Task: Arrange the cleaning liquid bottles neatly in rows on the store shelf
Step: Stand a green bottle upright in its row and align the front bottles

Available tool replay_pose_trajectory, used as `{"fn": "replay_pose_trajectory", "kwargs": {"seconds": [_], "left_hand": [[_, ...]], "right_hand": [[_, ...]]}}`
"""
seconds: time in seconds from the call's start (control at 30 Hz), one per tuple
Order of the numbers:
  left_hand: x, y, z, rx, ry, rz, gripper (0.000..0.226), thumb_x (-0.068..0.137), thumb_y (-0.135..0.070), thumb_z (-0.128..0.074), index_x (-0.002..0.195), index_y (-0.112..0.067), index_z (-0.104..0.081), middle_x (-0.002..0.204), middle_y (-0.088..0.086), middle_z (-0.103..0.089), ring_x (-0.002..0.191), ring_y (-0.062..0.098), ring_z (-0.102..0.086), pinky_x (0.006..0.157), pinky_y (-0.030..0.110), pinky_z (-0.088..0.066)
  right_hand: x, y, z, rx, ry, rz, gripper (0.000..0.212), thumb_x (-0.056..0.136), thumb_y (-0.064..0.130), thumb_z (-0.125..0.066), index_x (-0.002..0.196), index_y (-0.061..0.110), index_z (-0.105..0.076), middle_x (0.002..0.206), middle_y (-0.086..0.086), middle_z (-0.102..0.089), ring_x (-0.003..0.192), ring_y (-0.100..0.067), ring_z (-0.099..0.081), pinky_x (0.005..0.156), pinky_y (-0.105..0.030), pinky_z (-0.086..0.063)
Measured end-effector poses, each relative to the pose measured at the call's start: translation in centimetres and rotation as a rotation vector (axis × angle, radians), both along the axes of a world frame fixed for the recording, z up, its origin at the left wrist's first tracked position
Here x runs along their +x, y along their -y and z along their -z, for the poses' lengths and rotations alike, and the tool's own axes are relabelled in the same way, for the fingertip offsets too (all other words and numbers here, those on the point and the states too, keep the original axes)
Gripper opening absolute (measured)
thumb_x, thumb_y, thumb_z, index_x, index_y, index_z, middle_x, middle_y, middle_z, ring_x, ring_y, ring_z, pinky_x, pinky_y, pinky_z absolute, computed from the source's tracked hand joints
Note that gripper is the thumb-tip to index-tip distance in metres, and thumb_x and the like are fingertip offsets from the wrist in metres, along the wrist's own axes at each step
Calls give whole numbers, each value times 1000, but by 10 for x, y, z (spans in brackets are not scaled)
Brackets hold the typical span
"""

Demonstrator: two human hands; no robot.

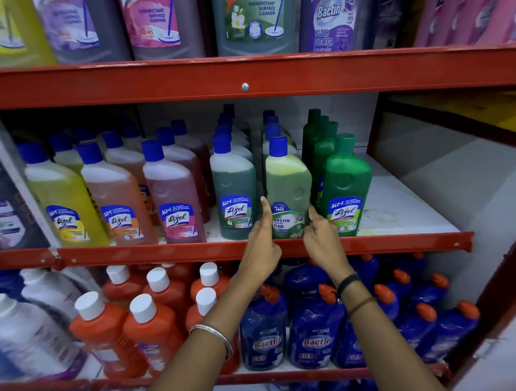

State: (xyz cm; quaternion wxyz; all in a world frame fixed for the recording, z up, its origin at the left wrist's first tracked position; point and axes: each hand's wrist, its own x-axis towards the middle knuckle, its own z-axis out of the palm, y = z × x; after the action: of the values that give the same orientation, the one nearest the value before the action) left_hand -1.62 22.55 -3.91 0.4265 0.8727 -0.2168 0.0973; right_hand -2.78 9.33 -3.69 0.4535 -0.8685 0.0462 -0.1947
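Observation:
A light green Bactin floor cleaner bottle (288,182) with a blue cap stands upright at the front of the middle shelf (165,252). My left hand (262,239) touches its lower left side with a raised finger. My right hand (321,237) touches its lower right side the same way. A dark green Lizol bottle (234,181) stands just to its left and a bright green Lizol bottle (348,177) just to its right. Rows of like bottles run back behind each front bottle.
Yellow (60,190), orange (116,191) and pink (171,186) Lizol rows fill the shelf's left. Bare white shelf board (397,202) lies right of the green row. Large bottles stand on the top shelf; orange bottles (150,330) and blue Bactin bottles (314,325) below.

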Motion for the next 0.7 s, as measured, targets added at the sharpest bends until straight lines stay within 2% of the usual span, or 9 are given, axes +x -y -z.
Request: {"fn": "replay_pose_trajectory", "kwargs": {"seconds": [0.07, 0.17, 0.23, 0.3, 0.37, 0.43, 0.47, 0.57, 0.7], "left_hand": [[-1, -5, 1, -36, -4, 22, 94, 75, 15, -40, 146, -27, 5, 135, 19, -48, 112, 34, -53, 88, 29, -43], [-6, -17, -1, -264, 83, -118, 77, 73, 19, -38, 141, -14, -30, 127, 15, -55, 115, 25, -54, 91, 7, -36], [-5, -29, -4, -393, 238, -274, 68, 69, 21, -38, 131, -6, -44, 123, 16, -51, 114, 25, -51, 92, -1, -29], [4, -44, -6, -382, 272, -344, 72, 68, 22, -39, 135, -3, -36, 128, 20, -41, 120, 28, -42, 99, 6, -25], [18, -54, -7, -296, 135, -323, 79, 71, 19, -42, 143, -3, -19, 137, 24, -34, 129, 31, -34, 105, 19, -24], [30, -62, -9, -187, -21, -254, 85, 73, 14, -46, 145, -5, -4, 143, 25, -33, 132, 35, -34, 110, 34, -29], [34, -64, -9, -141, -78, -218, 88, 74, 11, -48, 145, -7, 1, 145, 24, -35, 132, 36, -38, 109, 37, -33], [37, -72, -10, -41, -126, -160, 90, 79, 8, -49, 144, -9, 12, 142, 22, -43, 126, 35, -46, 101, 34, -38], [30, -81, -12, 39, -123, -126, 89, 81, 9, -44, 143, -10, 17, 140, 25, -43, 124, 36, -47, 101, 37, -40]], "right_hand": [[-5, -8, -1, -14, 38, 49, 52, 87, 7, -40, 139, 7, -39, 112, -22, -62, 85, -22, -54, 71, -24, -42], [-25, -37, -2, 69, 354, 253, 39, 85, 12, -51, 124, 9, -49, 124, -3, -42, 108, -17, -50, 94, -24, -41], [-34, -59, -8, 117, 495, 161, 37, 83, 8, -47, 120, 11, -51, 120, 1, -42, 111, -10, -48, 98, -20, -40], [-29, -77, -11, 130, 410, -62, 47, 81, 3, -40, 127, 8, -49, 126, -5, -50, 116, -5, -46, 100, -10, -36], [-11, -89, -11, 80, 213, -200, 59, 81, -1, -37, 139, 4, -35, 144, -12, -40, 132, -14, -38, 112, -17, -27], [11, -99, -7, 17, 78, -216, 70, 78, -8, -39, 145, 1, -19, 152, -16, -27, 142, -25, -26, 116, -22, -16], [18, -103, -7, 29, 48, -210, 75, 76, -9, -42, 146, 1, -15, 151, -18, -27, 142, -28, -26, 116, -24, -18], [28, -106, -10, 59, -53, -167, 88, 74, -9, -50, 147, 2, -4, 150, -21, -31, 139, -31, -31, 115, -37, -28], [24, -108, -13, -11, -83, -100, 84, 75, -12, -43, 147, 1, -2, 147, -24, -34, 133, -35, -37, 112, -41, -33]]}}
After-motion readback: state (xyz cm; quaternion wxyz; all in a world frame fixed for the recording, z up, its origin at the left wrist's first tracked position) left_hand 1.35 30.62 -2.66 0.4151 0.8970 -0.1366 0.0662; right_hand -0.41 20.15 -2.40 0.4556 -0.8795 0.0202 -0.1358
